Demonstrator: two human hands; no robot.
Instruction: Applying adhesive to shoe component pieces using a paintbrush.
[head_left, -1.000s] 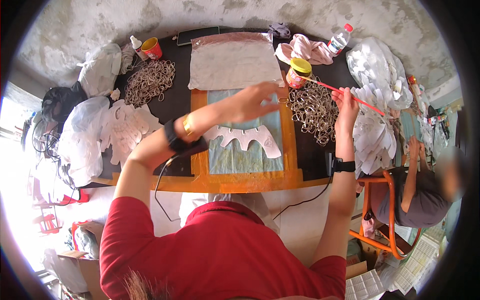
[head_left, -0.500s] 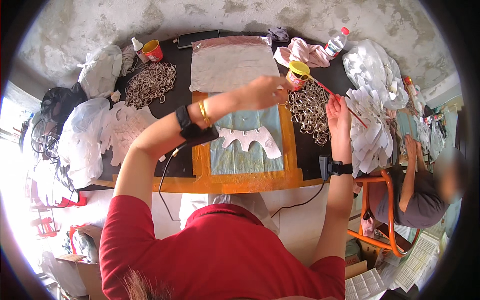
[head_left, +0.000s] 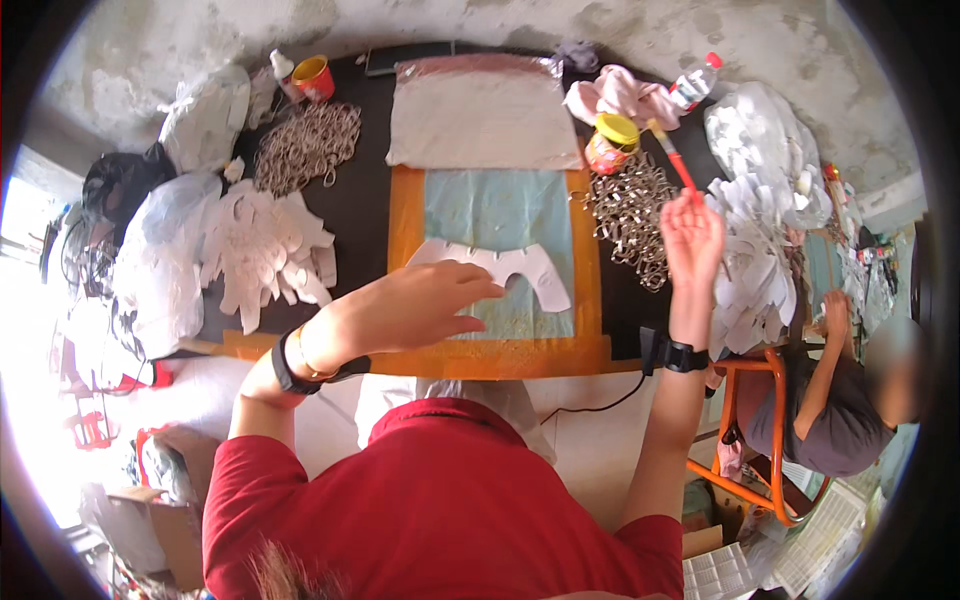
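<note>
My right hand [head_left: 692,235] is closed on a red-handled brush [head_left: 683,170], its pale bristle end pointing up past a small tub [head_left: 610,145] with a yellow lid. Fingers outstretched, my left hand [head_left: 410,305] hovers over the near left part of the work mat and holds nothing. Partly hidden behind its fingertips is a white curved cut-out piece [head_left: 540,273] with notched edges. The piece lies on a blue sheet [head_left: 500,205] bordered by orange tape [head_left: 590,320]. Beside my right hand lies a heap of metal rings [head_left: 632,215].
Another pile of metal rings [head_left: 305,145] lies at the far left, near an open red-yellow tub [head_left: 313,78]. White cut pieces [head_left: 265,245] are heaped left, and more white pieces [head_left: 755,250] right. A foil-edged white sheet [head_left: 480,115] lies at the back. A co-worker [head_left: 840,400] sits at right.
My left hand has left the yellow-lidded tub and come back toward me, to the near left. My right hand has lowered slightly, and the brush now points up with its bristle end showing.
</note>
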